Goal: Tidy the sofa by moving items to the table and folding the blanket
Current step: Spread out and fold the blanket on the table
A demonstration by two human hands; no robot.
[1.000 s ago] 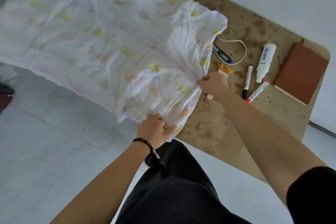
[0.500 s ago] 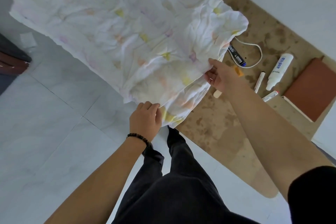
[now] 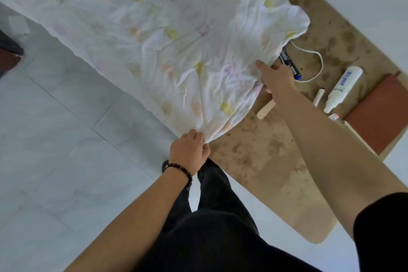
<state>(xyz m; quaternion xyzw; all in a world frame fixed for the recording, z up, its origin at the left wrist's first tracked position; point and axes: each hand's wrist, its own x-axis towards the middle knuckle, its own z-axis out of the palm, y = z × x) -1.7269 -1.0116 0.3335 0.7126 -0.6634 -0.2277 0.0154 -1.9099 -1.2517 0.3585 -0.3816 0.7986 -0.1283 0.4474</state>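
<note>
Head view, blanket [image 3: 154, 35] stretched upper-left to lower-right

1. I am watching through one wide-angle camera worn on the person's head, facing forward and steeply down.
2. It is sitting close over the work: both forearms are filling the lower frame, ending at the left hand [image 3: 189, 150] and right hand [image 3: 276, 79] mid-frame.
3. It is taking in the table [image 3: 265, 161] running diagonally at right, the blanket [image 3: 154, 28] across the top, and floor tiles [image 3: 66, 139] at left.
</note>
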